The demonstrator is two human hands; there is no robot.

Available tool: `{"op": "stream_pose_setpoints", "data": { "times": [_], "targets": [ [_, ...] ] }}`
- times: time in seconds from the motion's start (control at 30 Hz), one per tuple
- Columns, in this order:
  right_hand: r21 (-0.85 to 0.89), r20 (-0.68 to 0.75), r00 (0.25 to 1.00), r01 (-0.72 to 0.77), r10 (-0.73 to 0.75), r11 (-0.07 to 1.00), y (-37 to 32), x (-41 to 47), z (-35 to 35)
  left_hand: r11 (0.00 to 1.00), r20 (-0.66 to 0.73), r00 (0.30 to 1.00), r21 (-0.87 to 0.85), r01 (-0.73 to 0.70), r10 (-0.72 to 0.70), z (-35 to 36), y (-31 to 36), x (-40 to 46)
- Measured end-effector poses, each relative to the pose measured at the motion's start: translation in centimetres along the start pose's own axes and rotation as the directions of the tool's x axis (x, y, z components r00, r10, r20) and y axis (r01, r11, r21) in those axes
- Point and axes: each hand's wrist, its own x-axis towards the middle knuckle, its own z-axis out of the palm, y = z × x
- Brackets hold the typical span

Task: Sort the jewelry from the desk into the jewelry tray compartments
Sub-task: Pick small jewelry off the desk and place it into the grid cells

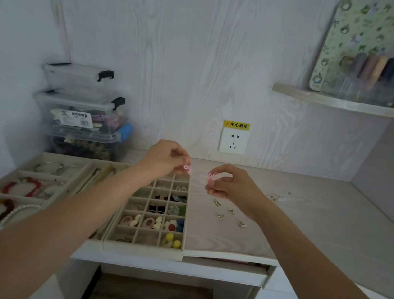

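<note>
Nearest the camera, the grid tray (pixel 144 248) on the bench (pixel 304 237) already holds earrings in most compartments, while a few small pieces (pixel 229 213) lie loose just right of it, unsorted. The left hand (pixel 165 156) pinches one pink butterfly earring (pixel 187 169) above the tray's far corner; the right hand (pixel 230 184) pinches its twin (pixel 212 177) beside it, wings spread roughly sideways, though the finer orientation is too small to tell.

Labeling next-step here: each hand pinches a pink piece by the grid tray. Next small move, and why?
Probably lower the left hand so its pink piece drops into a cell at the grid tray's far right corner. It hovers there already; the right hand's matching piece could follow.
</note>
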Motion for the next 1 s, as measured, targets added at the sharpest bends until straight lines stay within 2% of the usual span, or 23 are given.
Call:
{"op": "stream_pose_setpoints", "data": {
  "times": [0.17, 0.27, 0.43, 0.57, 0.63, 0.77, 0.9, 1.0],
  "targets": [
    [0.049, 0.022, 1.000, -0.014, 0.013, 0.999, -0.8, 2.0, 2.2, 0.989, -0.026, 1.000, 0.146, -0.001, 0.004, -2.4, -1.8, 1.2],
    [0.033, 0.022, 0.999, -0.027, 0.026, 0.999, -1.1, 3.3, 3.3, 0.941, -0.015, 0.997, 0.333, -0.061, 0.070, -3.2, -3.0, 2.5],
    [0.005, -0.032, 0.999, -0.039, 0.039, 0.999, -1.0, 5.7, 4.3, 0.789, 0.093, 0.991, 0.601, -0.131, 0.094, -2.9, -4.7, 4.9],
    [0.032, -0.075, 0.996, -0.053, 0.055, 0.998, -0.7, 7.0, 4.3, 0.571, 0.198, 0.976, 0.793, -0.214, 0.090, -1.5, -5.9, 6.1],
    [0.044, -0.091, 0.994, -0.054, 0.057, 0.998, -0.6, 7.3, 4.0, 0.475, 0.249, 0.962, 0.836, -0.274, 0.115, -0.9, -5.9, 6.3],
    [0.043, -0.095, 0.994, -0.051, 0.055, 0.998, -0.3, 7.6, 3.8, 0.372, 0.336, 0.934, 0.857, -0.356, 0.119, -0.2, -5.8, 6.2],
    [0.035, -0.085, 0.995, -0.049, 0.052, 0.998, -0.2, 7.5, 4.0, 0.334, 0.328, 0.941, 0.881, -0.335, 0.078, -0.1, -5.3, 6.1],
    [0.046, -0.073, 0.996, -0.046, 0.050, 0.998, -0.3, 7.3, 3.9, 0.350, 0.293, 0.954, 0.889, -0.296, 0.063, 0.0, -5.0, 6.2]
  ]
}}
